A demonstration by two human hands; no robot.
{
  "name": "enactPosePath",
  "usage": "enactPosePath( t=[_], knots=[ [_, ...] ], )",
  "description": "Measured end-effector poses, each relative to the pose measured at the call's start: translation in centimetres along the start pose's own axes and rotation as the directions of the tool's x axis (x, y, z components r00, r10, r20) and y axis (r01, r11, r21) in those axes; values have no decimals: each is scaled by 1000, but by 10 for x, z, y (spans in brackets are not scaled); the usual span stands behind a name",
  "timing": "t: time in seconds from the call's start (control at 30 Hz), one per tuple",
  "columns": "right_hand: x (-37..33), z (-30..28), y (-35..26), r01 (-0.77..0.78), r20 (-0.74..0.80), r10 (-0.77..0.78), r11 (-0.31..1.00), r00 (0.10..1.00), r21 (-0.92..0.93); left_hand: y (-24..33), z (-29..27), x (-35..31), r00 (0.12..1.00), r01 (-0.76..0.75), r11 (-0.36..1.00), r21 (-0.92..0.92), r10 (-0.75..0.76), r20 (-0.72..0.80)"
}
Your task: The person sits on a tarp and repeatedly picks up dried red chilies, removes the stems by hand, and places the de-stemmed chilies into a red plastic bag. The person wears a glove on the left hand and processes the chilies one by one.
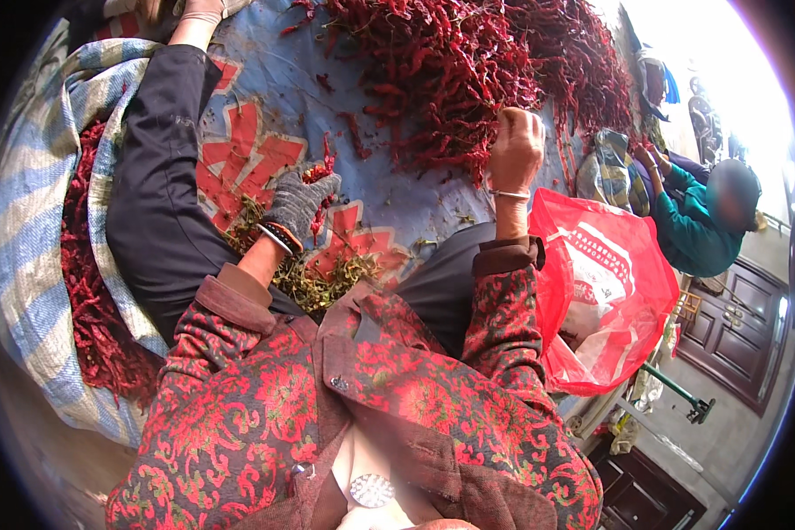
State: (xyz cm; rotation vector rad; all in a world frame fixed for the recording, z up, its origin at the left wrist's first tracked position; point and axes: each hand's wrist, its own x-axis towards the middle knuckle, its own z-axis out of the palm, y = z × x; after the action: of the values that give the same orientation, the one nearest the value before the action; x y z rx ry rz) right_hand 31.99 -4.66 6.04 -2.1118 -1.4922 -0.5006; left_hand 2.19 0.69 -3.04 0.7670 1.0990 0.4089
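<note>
A faded blue printed tarpaulin with large red and white shapes (265, 106) covers the ground and serves as the working floor, lit by bright daylight from the upper right; beyond it at the lower right stand dark brown panelled doors (738, 331) in a grey wall. One big heap of dried red chilli peppers (468, 71) fills the top of the tarpaulin, too many to count. The person sits with legs in dark trousers stretched over the cloth, and between them lies one small litter of greenish-brown stems and scraps (314, 274). The left hand (299, 205), in a grey knitted glove, has its fingers curled around a few red chillies just above that litter; how many it holds cannot be told. The bare right hand (514, 150), with a thin metal bangle at the wrist, is closed into a fist at the lower edge of the heap, its fingers pinched on chillies there. At the left one blue-and-white striped woven sack (26, 203) lies open, with more dried red chillies (88, 291) showing inside it. One red plastic bag with white print (605, 283) stands open just beside the right forearm. One other person in a teal jacket (693, 225) crouches at the right edge of the heap, well apart from the wearer's hands.
</note>
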Motion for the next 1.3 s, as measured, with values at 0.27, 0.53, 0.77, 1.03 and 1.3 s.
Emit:
enactPosePath(
  t=[0.27,0.53,0.77,1.03,1.3],
  knots=[
    [-39,54,13,-875,794,381,300,474,379,-11,1,6,998,-56,997,-54,58,32],
    [-38,104,6,-856,684,613,516,396,33,-8,2,3,1000,-2,999,37,1,11],
    [-39,106,1,-873,648,645,484,404,63,-3,0,1,997,54,996,76,-57,47],
    [-23,-35,-37,-753,628,443,197,639,628,-4,0,2,999,-26,997,-66,28,28],
    [-82,-35,-91,-707,680,295,-24,671,707,22,21,-45,870,33,985,-170,55,490]
  ],
)
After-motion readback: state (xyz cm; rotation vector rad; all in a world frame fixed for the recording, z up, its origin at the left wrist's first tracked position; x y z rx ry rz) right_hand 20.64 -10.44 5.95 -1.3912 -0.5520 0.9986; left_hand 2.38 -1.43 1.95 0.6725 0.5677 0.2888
